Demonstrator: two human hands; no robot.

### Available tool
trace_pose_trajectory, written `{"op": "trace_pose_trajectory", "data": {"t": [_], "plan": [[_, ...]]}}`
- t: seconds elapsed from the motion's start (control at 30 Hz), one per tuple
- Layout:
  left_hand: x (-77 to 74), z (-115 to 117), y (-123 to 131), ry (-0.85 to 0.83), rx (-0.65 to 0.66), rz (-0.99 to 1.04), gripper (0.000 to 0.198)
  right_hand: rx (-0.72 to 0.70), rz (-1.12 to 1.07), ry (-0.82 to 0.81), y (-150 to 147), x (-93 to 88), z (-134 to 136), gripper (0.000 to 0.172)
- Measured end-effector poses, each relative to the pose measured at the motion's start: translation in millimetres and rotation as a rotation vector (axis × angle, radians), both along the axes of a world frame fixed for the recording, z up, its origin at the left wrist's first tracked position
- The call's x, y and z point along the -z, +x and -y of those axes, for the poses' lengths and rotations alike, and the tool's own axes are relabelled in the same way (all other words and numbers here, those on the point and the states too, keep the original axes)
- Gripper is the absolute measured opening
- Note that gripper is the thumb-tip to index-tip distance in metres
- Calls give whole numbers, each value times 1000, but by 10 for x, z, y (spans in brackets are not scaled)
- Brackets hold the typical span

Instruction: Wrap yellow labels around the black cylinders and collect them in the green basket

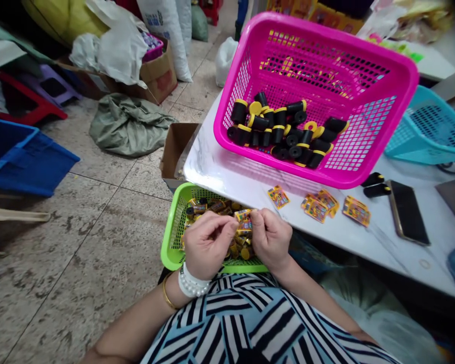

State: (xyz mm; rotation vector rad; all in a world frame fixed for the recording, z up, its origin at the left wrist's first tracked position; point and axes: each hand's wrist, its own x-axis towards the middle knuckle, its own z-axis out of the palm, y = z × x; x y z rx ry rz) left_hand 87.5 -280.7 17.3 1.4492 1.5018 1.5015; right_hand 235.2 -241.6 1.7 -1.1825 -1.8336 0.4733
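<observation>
Two bare hands, the left hand [207,245] and the right hand [271,238], were observed directly above a green plastic mesh basket [170,247], both closed with fingers pinched inward; any item gripped is too small to confirm. The basket, beneath the hands, contains small yellow-labelled cylinders [216,206]. Ahead of the hands, on a white marble-patterned table [207,164], sits a pink plastic mesh basket [288,169] holding black cylinders with yellow rims [278,132]. To the right of the hands lie loose yellow printed labels [318,206], two further black cylinders [375,184] and a black smartphone [407,212].
</observation>
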Motion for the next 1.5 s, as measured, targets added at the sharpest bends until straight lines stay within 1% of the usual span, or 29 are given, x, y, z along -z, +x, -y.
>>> {"op": "trace_pose_trajectory", "data": {"t": [0.1,0.17,0.23,0.33,0.47,0.6,0.7,0.77,0.87,0.9,0.97,1.0,1.03,1.1,1.13,1.17,1.2,1.27,1.33,1.4,1.5], "plan": [[35,-60,-9,-47,29,11,10,-94,36,62,-20,-7,-2,24],[44,-106,-34,-97,32,27,9,-155,37,44,-28,-20,-13,16],[41,-137,-70,-120,11,31,12,-181,47,15,-34,-34,-30,14],[43,-140,-124,-132,-3,43,14,-187,125,31,-44,-51,-65,18],[92,-119,-186,-212,-8,152,10,-221,222,49,-70,-94,-137,24],[117,-133,-247,-193,-74,166,9,-217,326,124,-125,-150,-193,25],[104,-148,-284,-237,-102,199,13,-202,304,145,-209,-147,-172,25],[100,-151,-306,-329,-86,289,20,-218,256,122,-265,-128,-139,26],[102,-153,-347,-455,-33,510,33,-286,205,80,-300,-157,-158,28],[95,-159,-362,-480,-16,572,35,-313,195,61,-295,-206,-207,30],[51,-192,-394,-499,11,640,35,-315,189,41,-275,-384,-395,34],[12,-225,-408,-491,17,652,35,-266,203,39,-270,-507,-533,36],[-38,-271,-420,-483,25,656,34,-185,233,52,-273,-641,-695,38],[-154,-405,-437,-444,55,689,34,-38,374,16,-312,-896,-1057,37],[-212,-488,-442,-448,79,712,33,37,492,-34,-347,-996,-1233,42],[-265,-575,-445,-446,92,741,32,71,625,-96,-386,-1071,-1388,47],[-312,-663,-448,-434,108,772,33,64,726,-137,-424,-1118,-1512,47],[-383,-815,-456,-420,111,846,34,56,790,-167,-478,-1147,-1654,42],[-420,-921,-469,-423,108,918,30,56,786,-158,-485,-1116,-1680,34],[-419,-982,-481,-449,127,976,24,59,784,-138,-447,-1062,-1659,30],[-361,-1031,-482,-499,161,1053,15,48,780,-119,-345,-998,-1650,27]]}}
